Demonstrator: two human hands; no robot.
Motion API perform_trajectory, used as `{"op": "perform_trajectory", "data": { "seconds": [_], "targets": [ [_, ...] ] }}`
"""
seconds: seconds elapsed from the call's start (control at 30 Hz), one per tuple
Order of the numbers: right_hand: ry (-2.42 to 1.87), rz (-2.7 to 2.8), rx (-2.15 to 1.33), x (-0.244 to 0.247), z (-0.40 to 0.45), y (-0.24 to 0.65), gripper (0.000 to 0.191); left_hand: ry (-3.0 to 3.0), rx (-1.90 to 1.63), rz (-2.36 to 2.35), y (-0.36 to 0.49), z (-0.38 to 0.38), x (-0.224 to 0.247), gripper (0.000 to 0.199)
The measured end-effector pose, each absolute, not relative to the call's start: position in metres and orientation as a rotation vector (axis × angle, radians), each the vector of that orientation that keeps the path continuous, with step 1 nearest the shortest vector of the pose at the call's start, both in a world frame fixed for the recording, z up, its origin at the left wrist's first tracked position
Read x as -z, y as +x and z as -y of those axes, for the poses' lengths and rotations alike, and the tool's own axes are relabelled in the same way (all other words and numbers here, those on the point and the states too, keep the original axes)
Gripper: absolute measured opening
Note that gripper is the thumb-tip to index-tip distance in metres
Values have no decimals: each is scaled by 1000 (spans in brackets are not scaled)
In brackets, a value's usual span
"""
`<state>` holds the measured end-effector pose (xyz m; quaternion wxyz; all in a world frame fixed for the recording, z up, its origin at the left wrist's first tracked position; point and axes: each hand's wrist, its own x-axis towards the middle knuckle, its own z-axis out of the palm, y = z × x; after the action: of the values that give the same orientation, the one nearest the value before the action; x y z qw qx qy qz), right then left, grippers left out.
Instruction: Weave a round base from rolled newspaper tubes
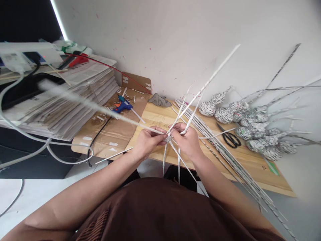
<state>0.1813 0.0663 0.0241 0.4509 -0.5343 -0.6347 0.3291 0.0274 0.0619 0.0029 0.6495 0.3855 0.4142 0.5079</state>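
Between my hands is a small woven paper piece (168, 137), with rolled paper strips fanning out from its centre in several directions. My left hand (149, 140) pinches a long pale paper strip (110, 112) close to that centre; the strip's far end is blurred and reaches to the upper left. On the other side my right hand (187, 139) grips the woven piece, its thumb and fingers closed at the base of the strips. One thick white strip (218, 69) points up and right from there. Other strips hang below toward my lap.
Loose paper rolls (225, 157) lie across the wooden board (145, 117), beside black scissors (230, 139). Woven gourd shapes (255, 124) line the wall at right. A blue glue gun (122, 106) rests on cardboard (100, 152); a newspaper stack (82, 107) stands at left.
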Motion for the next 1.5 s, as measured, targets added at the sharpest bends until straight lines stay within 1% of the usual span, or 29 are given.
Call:
{"op": "perform_trajectory", "data": {
  "seconds": [0.17, 0.33, 0.43, 0.7, 0.87, 0.93, 1.07, 1.2, 1.3, 1.33, 1.4, 1.5],
  "targets": [
    [-1406, 1574, -751, -24, -73, 186, 19, 1032, -1177, -988, 31, -58, -2, 27],
    [-1396, 1513, -886, -23, -76, 185, 26, 1034, -1179, -962, 33, -54, -3, 25],
    [-1364, 1474, -876, -24, -75, 185, 28, 1015, -1180, -959, 34, -56, 1, 25],
    [-1204, 1396, -735, -18, -46, 191, 16, 924, -1180, -1010, 33, -62, 8, 32],
    [-1062, 1415, -698, -12, -31, 188, 12, 922, -1163, -1002, 34, -62, 6, 30],
    [-1118, 1515, -604, -10, -31, 188, 14, 926, -1153, -998, 33, -62, 7, 30],
    [-1296, 1730, -350, -5, -36, 192, 29, 945, -1141, -1000, 32, -62, 8, 31],
    [-1309, 1926, -98, -3, -38, 195, 31, 976, -1128, -1010, 31, -61, 7, 25],
    [-1340, 2044, 119, -7, -38, 196, 36, 985, -1120, -1022, 31, -62, 7, 24],
    [-1362, 2070, 185, -9, -37, 197, 36, 986, -1122, -1023, 31, -62, 8, 24],
    [-1386, 2102, 290, -12, -37, 198, 30, 985, -1129, -1019, 31, -62, 10, 24],
    [-1384, 2133, 342, -11, -38, 199, 21, 967, -1132, -1015, 31, -62, 11, 25]
  ]
}}
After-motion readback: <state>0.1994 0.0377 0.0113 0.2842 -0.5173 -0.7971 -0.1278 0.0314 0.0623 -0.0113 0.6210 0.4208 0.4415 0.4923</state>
